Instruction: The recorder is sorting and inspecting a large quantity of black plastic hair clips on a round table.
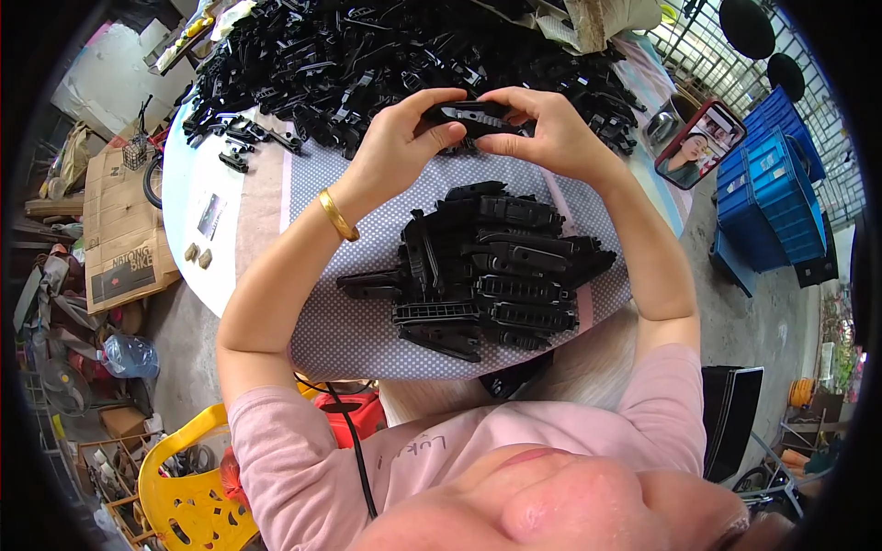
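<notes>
A long black plastic part (475,117) with a greyish shine along its side is held level above the table, at the near edge of a heap of similar pieces. My left hand (397,147) grips its left end between thumb and fingers. At the other end, my right hand (558,136) pinches it the same way, the thumb below and the fingers over the top. Closer to my body lies a stack of black plastic parts (519,257), several of them side by side in rows with ribbed faces up. The fingers partly cover the held part, so its exact kind is unclear.
The big heap of loose black parts (322,64) covers the table's far side. A phone (701,145) stands at the right rim, near a metal cup (671,118). Blue crates (772,197) are stacked to the right; a yellow chair (188,477) is at lower left.
</notes>
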Demonstrator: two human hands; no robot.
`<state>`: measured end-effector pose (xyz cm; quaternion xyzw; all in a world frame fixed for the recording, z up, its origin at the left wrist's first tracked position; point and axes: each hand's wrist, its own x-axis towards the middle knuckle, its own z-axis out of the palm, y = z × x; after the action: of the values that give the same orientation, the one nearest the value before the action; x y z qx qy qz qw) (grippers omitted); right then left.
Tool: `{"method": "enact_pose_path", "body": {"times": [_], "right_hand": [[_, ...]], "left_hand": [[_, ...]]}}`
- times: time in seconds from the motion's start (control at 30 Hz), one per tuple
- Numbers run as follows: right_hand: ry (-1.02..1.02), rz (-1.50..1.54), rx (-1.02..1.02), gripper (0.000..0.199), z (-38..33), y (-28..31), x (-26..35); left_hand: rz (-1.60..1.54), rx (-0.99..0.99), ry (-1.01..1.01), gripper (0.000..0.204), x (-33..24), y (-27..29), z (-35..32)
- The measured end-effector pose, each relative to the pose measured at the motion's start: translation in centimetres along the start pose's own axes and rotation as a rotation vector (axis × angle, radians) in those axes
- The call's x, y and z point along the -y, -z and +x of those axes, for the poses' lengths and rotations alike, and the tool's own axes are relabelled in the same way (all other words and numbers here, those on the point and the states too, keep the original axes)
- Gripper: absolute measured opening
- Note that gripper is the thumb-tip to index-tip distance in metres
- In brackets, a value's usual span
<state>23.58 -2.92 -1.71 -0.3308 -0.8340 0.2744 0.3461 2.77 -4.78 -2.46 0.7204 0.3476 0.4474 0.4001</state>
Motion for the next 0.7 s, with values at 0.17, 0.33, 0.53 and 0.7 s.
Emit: {"method": "enact_pose_path", "body": {"times": [0.17, 0.33, 0.53, 0.7], "right_hand": [[0.112, -0.267, -0.064, 0.044, -0.1, 0.1, 0.7], [0.135, -0.271, -0.098, 0.030, -0.2, 0.0, 0.8], [0.052, -0.082, 0.024, 0.026, 0.0, 1.0, -0.3], [-0.154, 0.042, 0.450, 0.028, -0.3, 3.0, -1.0]], "left_hand": [[0.271, -0.013, -0.041, 0.030, -0.3, 0.0, -0.1], [0.248, 0.023, -0.025, 0.030, -0.4, 0.1, -0.2], [0.171, 0.097, 0.060, 0.030, -0.6, 0.2, 0.2], [0.241, 0.251, 0.160, 0.036, 0.4, -0.9, 0.1]]}}
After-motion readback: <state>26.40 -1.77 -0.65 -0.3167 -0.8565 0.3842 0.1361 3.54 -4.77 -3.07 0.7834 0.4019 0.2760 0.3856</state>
